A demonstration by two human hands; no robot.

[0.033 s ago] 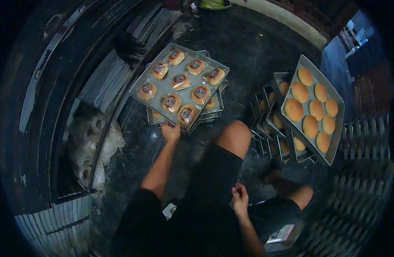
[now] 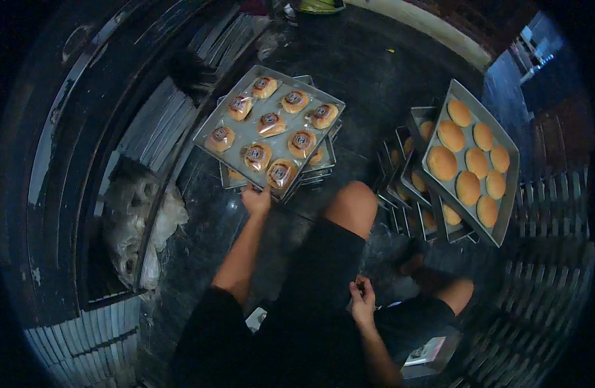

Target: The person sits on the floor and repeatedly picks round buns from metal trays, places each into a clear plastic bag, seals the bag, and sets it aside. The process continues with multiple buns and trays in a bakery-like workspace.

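Head view | tray (image 2: 245,132) of 9 wrapped buns (image 2: 271,124), atop stack (image 2: 325,161), is gripped at near edge by left hand (image 2: 256,200); best kept flat | right hand (image 2: 363,304) is curled; finger closure cannot be told

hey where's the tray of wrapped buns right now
The tray of wrapped buns is left of centre in the head view, atop other trays, with the left hand at its near edge.

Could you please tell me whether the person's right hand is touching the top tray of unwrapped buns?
No, the right hand is down by the dark shorts, plainly apart from that tray.
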